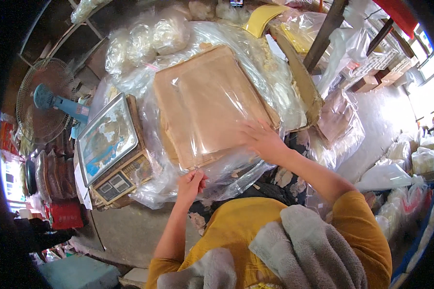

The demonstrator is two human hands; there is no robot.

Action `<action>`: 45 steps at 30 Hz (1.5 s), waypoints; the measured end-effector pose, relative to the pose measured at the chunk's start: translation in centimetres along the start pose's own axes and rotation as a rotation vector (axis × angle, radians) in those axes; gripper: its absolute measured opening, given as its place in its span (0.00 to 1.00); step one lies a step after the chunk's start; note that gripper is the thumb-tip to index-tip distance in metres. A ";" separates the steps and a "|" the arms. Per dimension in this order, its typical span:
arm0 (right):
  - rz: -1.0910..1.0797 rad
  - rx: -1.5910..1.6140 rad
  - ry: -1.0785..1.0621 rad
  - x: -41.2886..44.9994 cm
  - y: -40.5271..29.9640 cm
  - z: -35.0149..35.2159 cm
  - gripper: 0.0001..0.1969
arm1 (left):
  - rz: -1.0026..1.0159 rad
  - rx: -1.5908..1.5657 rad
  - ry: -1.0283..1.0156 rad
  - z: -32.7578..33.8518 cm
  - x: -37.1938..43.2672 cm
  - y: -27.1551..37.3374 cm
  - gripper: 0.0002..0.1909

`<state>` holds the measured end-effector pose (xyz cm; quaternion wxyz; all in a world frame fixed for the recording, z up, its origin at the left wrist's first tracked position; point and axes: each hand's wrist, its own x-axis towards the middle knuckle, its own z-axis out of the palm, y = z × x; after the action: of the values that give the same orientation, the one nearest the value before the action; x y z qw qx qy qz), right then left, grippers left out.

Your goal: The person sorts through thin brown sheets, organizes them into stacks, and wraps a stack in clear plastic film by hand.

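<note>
A stack of flat brown sheets [217, 104] under clear plastic film lies before me on a plastic-covered work surface. At the stack's near corner, my left hand [192, 183] has its fingers closed, pinching the edge of the clear film. My right hand [262, 139], slightly blurred, lies spread with its palm down over the near right part of the stack. More crumpled clear plastic [228, 180] spreads along the near edge, between the stack and my body.
A weighing scale [106, 139] with a worn metal tray stands left of the stack, a blue fan [45, 97] beyond it. Filled clear bags [170, 34] sit at the back. A cardboard piece [300, 79] and a slanted post [325, 36] are at the right.
</note>
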<state>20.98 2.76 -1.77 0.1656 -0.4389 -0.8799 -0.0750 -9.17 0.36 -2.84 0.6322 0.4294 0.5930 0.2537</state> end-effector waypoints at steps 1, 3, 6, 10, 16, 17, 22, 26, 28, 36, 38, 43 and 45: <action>-0.009 0.001 0.003 0.0 0.0 -0.1 0.20 | 0.001 -0.024 -0.009 0.1 0.0 -0.3 0.17; 0.188 0.253 -0.127 0.0 -0.3 -1.2 0.19 | 0.025 -0.024 -0.028 0.2 0.2 -0.6 0.16; 0.210 0.318 -0.016 3.0 -1.7 -1.4 0.21 | 0.072 -0.012 0.063 1.1 0.0 0.1 0.16; 0.067 0.362 0.159 7.6 -3.3 -1.2 0.30 | 0.112 -0.043 0.088 1.1 0.8 0.2 0.17; -0.086 0.204 -0.051 6.9 -1.4 3.8 0.35 | 0.126 0.056 0.047 0.7 0.9 -0.2 0.19; -0.091 0.204 -0.055 6.6 -1.2 4.1 0.35 | 0.119 0.063 0.038 0.7 1.0 -0.3 0.19; -0.043 0.261 -0.015 6.8 -1.6 2.8 0.33 | 0.118 -0.007 0.029 0.7 0.7 -0.4 0.18; -0.053 0.303 -0.078 5.9 -2.2 0.0 0.33 | 0.101 -0.080 0.020 0.3 -0.1 -0.5 0.15; 0.001 0.394 -0.120 3.1 -2.8 -0.1 0.27 | 0.081 -0.055 0.009 -0.1 -0.5 -0.8 0.14; 0.171 0.709 -0.059 5.3 -7.2 -1.7 0.09 | 0.090 -0.224 -0.057 -0.6 -0.1 -1.0 0.17; 0.138 0.690 -0.035 5.4 -8.4 0.6 0.09 | 0.083 -0.345 -0.022 -0.5 -0.1 -1.1 0.21; 0.188 0.719 -0.045 6.6 -10.7 2.4 0.07 | 0.113 -0.314 0.015 -0.3 0.0 -1.1 0.24; 0.255 0.775 -0.077 6.9 -10.8 3.0 0.05 | 0.139 -0.294 0.020 -0.1 0.1 -0.8 0.24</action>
<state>7.81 2.22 -1.91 0.2935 -0.4521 -0.7871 0.2997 -9.39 0.07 -3.57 0.6631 0.3695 0.5247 0.3853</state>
